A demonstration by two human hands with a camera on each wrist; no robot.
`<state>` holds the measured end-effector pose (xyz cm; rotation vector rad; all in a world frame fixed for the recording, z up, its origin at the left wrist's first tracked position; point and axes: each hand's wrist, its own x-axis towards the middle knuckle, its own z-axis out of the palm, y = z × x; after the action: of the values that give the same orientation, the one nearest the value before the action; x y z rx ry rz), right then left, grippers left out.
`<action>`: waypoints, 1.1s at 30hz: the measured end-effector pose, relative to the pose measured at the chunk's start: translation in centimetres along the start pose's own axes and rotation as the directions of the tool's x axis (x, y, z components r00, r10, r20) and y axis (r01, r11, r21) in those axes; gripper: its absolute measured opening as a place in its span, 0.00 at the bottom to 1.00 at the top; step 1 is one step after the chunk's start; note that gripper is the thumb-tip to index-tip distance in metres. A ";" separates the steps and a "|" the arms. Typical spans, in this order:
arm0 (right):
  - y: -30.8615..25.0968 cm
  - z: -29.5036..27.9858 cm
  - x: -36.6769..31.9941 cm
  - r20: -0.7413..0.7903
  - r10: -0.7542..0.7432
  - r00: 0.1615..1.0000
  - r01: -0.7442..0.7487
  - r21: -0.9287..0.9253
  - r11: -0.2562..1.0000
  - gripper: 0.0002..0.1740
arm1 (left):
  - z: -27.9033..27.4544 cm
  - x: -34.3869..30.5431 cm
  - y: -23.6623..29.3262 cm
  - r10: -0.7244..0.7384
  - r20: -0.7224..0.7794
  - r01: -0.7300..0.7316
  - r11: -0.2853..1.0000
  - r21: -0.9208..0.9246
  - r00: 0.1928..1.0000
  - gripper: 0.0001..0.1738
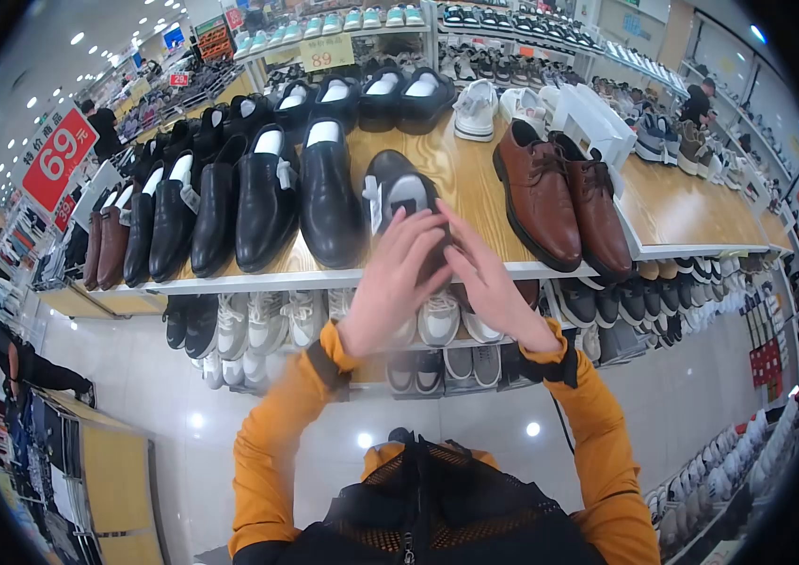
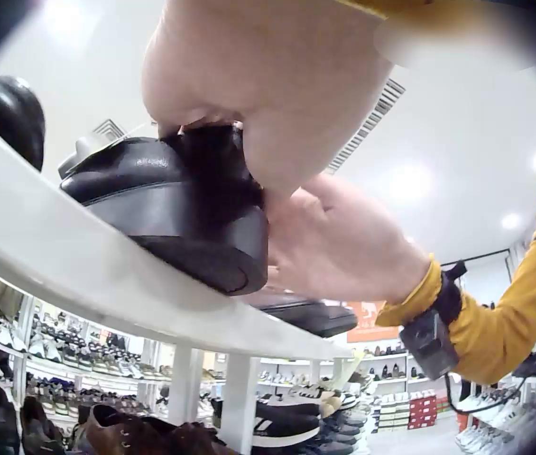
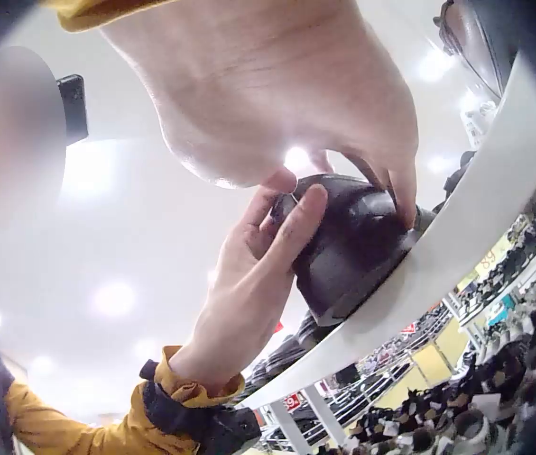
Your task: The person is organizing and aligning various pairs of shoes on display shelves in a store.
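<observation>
Glossy black shoe (image 1: 399,168), grey inside, white-tagged, heel end in pinch of left hand (image 1: 397,273), right hand (image 1: 494,284) of unclear grip.

The head camera looks forward and down from above, at middling range, onto the left hand (image 1: 398,271), the right hand (image 1: 492,290) and a wooden display shelf (image 1: 473,231). The left wrist camera sits close under its own hand, facing up past the shelf's edge to the ceiling (image 2: 477,123). The right wrist camera also looks up closely, from the opposite side. All three views share both hands and one black shoe (image 1: 386,169).
</observation>
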<state>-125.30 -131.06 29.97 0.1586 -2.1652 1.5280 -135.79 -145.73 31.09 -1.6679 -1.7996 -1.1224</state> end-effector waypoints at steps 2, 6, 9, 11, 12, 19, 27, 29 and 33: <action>0.8 0.1 1.7 0.009 -0.025 1.000 0.026 -0.134 0.991 0.35 | 0.4 0.5 -1.6 -0.029 0.026 0.028 0.998 0.060 0.999 0.27; -0.9 1.0 2.4 0.017 0.023 1.000 -0.018 -0.278 0.961 0.43 | 0.0 0.2 -2.1 -0.094 0.015 0.091 0.988 0.122 0.995 0.34; 0.0 1.5 3.0 0.014 0.021 1.000 -0.016 -0.298 0.954 0.43 | -0.5 -0.4 -2.4 -0.113 -0.001 0.112 0.989 0.097 0.994 0.36; 0.6 2.0 3.9 0.012 0.028 1.000 -0.024 -0.256 0.966 0.42 | -1.0 -0.3 -3.1 -0.120 -0.005 0.120 0.988 0.096 0.993 0.37; 0.9 2.2 4.2 0.014 0.033 0.999 -0.030 -0.213 0.977 0.41 | -1.0 -0.2 -3.6 -0.125 0.000 0.124 0.988 0.090 0.992 0.38; 1.5 2.6 4.0 -0.014 -0.071 0.997 0.066 -0.225 0.972 0.39 | -2.1 -0.5 -3.9 -0.119 0.060 0.108 0.980 0.165 0.991 0.42; 0.9 3.9 4.0 -0.029 -0.229 0.973 0.187 -0.482 0.856 0.36 | -2.7 -0.5 -4.5 -0.123 0.084 0.109 0.983 0.151 0.989 0.42; 0.8 4.0 3.7 -0.030 -0.223 0.974 0.178 -0.503 0.846 0.37 | -2.9 -0.8 -4.4 -0.113 0.103 0.097 0.984 0.153 0.988 0.41; 1.0 3.8 1.3 -0.047 -0.252 0.967 0.193 -0.512 0.837 0.32 | -2.6 -2.4 -2.7 -0.192 0.105 0.177 0.975 0.134 0.976 0.41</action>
<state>-128.06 -133.91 28.70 0.1374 -2.2806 0.7839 -138.49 -149.12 29.97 -1.5484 -2.0906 -0.9813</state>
